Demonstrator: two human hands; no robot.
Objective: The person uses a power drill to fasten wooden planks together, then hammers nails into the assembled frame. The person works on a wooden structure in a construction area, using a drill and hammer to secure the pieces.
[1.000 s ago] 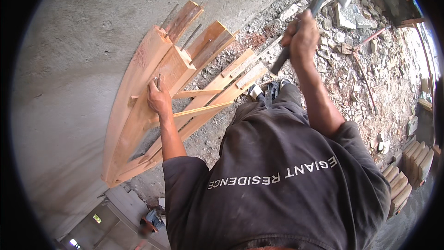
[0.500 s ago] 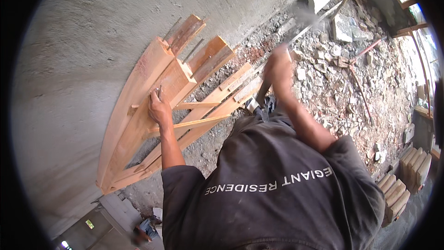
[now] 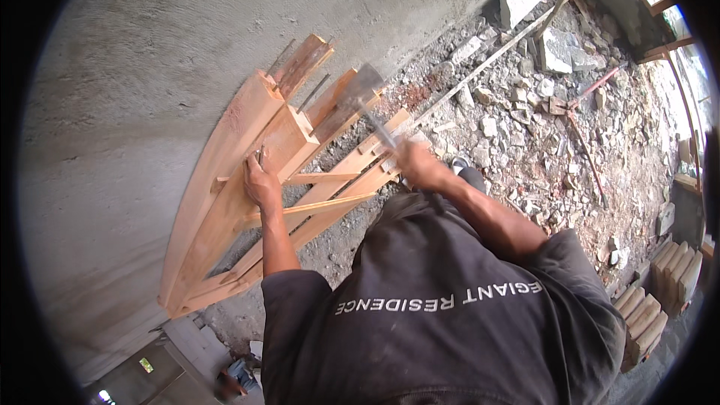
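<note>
A curved frame of pale timber stands against the grey wall, its planks and crosspieces running diagonally. My left hand is closed over the edge of one of its boards. Something small and dark sticks up at those fingertips, too small to name. In my right hand is a hammer, gripped by the handle and smeared by motion. Its grey head overlaps the end of a short timber post at the top of the frame; whether they touch, I cannot tell.
A rough plastered wall rises on the left. Broken stone rubble covers the ground at right, with a red-handled tool on it. Stacked blocks sit lower right. Another person is far off at lower left.
My right hand has swung the hammer leftward, from over the rubble to the timber ends. The frame has shifted slightly downward in view; my left hand keeps its hold.
</note>
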